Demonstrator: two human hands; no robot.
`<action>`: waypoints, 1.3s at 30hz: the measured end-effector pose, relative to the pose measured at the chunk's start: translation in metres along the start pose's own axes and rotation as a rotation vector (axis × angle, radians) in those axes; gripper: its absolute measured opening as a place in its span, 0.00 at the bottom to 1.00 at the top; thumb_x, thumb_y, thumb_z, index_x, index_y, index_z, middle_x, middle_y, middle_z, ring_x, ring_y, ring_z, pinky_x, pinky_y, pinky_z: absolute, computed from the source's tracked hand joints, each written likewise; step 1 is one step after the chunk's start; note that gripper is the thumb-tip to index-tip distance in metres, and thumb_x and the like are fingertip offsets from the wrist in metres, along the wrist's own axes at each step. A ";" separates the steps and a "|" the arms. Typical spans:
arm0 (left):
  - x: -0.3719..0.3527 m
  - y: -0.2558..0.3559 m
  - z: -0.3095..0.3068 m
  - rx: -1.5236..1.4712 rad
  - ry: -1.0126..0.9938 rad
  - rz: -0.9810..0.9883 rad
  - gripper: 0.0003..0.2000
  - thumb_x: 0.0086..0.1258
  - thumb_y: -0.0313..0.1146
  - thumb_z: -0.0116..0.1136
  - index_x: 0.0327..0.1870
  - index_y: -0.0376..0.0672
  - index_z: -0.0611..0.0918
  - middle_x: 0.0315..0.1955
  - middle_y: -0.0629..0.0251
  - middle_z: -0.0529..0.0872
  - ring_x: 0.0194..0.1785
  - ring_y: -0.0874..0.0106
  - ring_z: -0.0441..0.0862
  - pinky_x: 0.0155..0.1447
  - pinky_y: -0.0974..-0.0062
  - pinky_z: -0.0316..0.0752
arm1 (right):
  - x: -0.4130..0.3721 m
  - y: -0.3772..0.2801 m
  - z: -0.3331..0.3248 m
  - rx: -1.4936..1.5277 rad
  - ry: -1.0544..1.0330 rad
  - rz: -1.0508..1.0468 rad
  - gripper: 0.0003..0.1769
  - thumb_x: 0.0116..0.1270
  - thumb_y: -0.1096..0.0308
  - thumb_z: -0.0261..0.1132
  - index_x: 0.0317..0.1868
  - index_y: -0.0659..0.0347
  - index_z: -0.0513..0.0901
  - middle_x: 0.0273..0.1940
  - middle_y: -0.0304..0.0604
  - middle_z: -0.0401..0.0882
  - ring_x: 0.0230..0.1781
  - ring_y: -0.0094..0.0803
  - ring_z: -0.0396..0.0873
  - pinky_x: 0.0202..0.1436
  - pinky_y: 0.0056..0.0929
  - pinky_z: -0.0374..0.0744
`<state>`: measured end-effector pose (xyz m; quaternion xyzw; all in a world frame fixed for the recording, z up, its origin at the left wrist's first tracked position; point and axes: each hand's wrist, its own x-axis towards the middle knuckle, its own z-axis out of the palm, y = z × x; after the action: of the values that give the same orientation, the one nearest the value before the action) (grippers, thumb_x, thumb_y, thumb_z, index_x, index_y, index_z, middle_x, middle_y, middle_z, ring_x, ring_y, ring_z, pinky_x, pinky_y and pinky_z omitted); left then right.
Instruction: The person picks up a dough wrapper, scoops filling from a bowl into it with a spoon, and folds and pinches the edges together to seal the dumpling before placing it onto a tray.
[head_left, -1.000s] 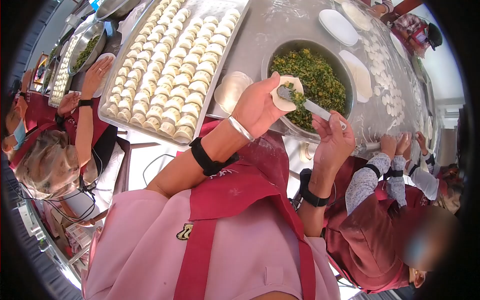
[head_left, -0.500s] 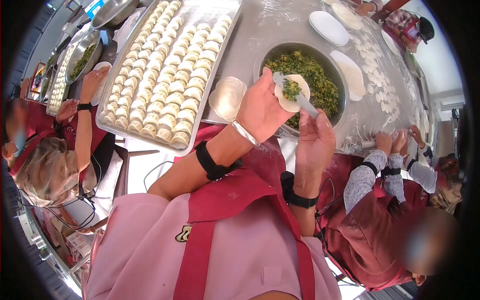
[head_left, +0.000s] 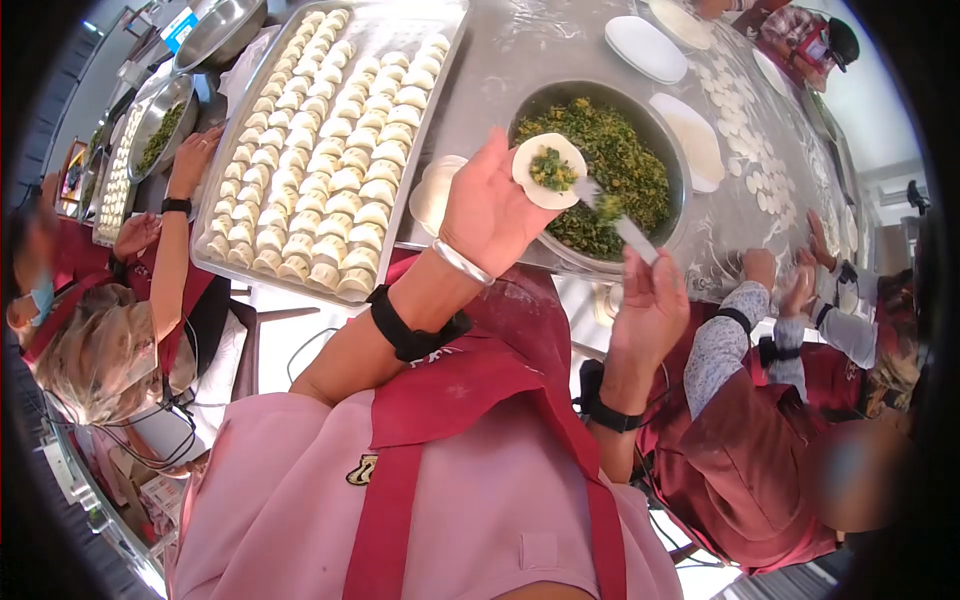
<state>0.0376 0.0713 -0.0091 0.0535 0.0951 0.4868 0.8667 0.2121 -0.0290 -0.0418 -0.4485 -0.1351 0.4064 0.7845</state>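
My left hand (head_left: 480, 205), palm up, supports a round dumpling wrapper (head_left: 543, 198) on its fingers, beside the near-left rim of a steel bowl (head_left: 682, 205). A small mound of green and yellow chopped filling (head_left: 553, 170) sits in the wrapper's middle. Between the fingers and thumb of my right hand (head_left: 650, 310) is the end of a flat spatula (head_left: 634, 240). Its far end is blurred, with a bit of filling on it, just right of the wrapper and over the bowl. More chopped filling (head_left: 610, 150) fills much of the bowl.
A large metal tray (head_left: 455, 45) with rows of folded dumplings lies left of the bowl. Stacked wrappers (head_left: 436, 195) sit between them. White plates (head_left: 645, 50) and scattered dough pieces (head_left: 740, 130) are at right. Co-workers (head_left: 110, 330) sit close on both sides.
My right hand has drawn the spatula off the wrapper, moving down and right. My left hand has shifted slightly left with the wrapper, and filling now lies on the wrapper's middle, uncovered.
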 end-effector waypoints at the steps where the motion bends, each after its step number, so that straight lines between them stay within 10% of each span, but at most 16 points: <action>1: -0.001 0.001 0.003 -0.004 0.029 0.003 0.32 0.82 0.52 0.38 0.68 0.27 0.65 0.67 0.47 0.71 0.72 0.54 0.66 0.77 0.54 0.59 | -0.001 -0.007 -0.001 0.013 -0.010 -0.048 0.12 0.75 0.73 0.58 0.52 0.75 0.75 0.45 0.56 0.83 0.44 0.48 0.87 0.43 0.31 0.89; 6: -0.008 -0.001 0.019 -0.012 0.002 -0.039 0.26 0.82 0.49 0.39 0.66 0.33 0.68 0.63 0.53 0.74 0.68 0.58 0.71 0.74 0.56 0.65 | -0.016 -0.020 0.027 -0.167 -0.204 -0.317 0.15 0.76 0.75 0.56 0.56 0.79 0.74 0.54 0.62 0.80 0.53 0.51 0.83 0.58 0.37 0.84; 13: -0.020 0.001 0.045 -0.018 -0.061 -0.044 0.31 0.81 0.51 0.41 0.70 0.29 0.64 0.67 0.46 0.71 0.72 0.53 0.67 0.77 0.55 0.59 | -0.020 -0.007 0.040 -0.889 -0.514 -1.246 0.13 0.64 0.86 0.62 0.48 0.72 0.84 0.48 0.59 0.85 0.49 0.49 0.86 0.54 0.38 0.85; 21: -0.011 0.011 0.037 -0.044 -0.033 -0.079 0.21 0.83 0.46 0.39 0.63 0.38 0.71 0.57 0.57 0.79 0.60 0.62 0.77 0.67 0.59 0.72 | -0.029 -0.015 0.025 -0.998 -0.657 -1.173 0.13 0.57 0.85 0.68 0.43 0.68 0.86 0.46 0.54 0.86 0.50 0.51 0.85 0.54 0.42 0.85; 26: 0.000 0.012 0.009 0.003 -0.021 -0.025 0.31 0.82 0.51 0.39 0.68 0.28 0.66 0.65 0.47 0.72 0.69 0.54 0.69 0.75 0.54 0.64 | -0.032 -0.029 0.005 -0.999 -0.719 -1.100 0.08 0.66 0.81 0.62 0.43 0.75 0.83 0.47 0.59 0.85 0.48 0.50 0.86 0.52 0.41 0.85; 29: -0.004 0.012 0.000 0.056 -0.011 -0.059 0.31 0.82 0.52 0.35 0.68 0.29 0.66 0.64 0.47 0.73 0.68 0.54 0.71 0.74 0.54 0.66 | -0.041 -0.028 0.007 -0.582 -0.244 -0.408 0.11 0.72 0.75 0.60 0.46 0.79 0.79 0.47 0.61 0.83 0.46 0.48 0.86 0.49 0.39 0.85; 39: -0.028 0.008 -0.010 0.263 0.038 -0.107 0.29 0.83 0.51 0.33 0.66 0.31 0.68 0.62 0.50 0.75 0.68 0.59 0.73 0.72 0.60 0.69 | 0.004 -0.011 0.012 -0.208 -0.134 0.014 0.13 0.73 0.72 0.61 0.50 0.76 0.75 0.43 0.54 0.82 0.36 0.49 0.87 0.35 0.33 0.89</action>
<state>0.0146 0.0515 -0.0139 0.1522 0.1774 0.4243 0.8748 0.2133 -0.0213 -0.0271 -0.5003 -0.2255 0.4245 0.7202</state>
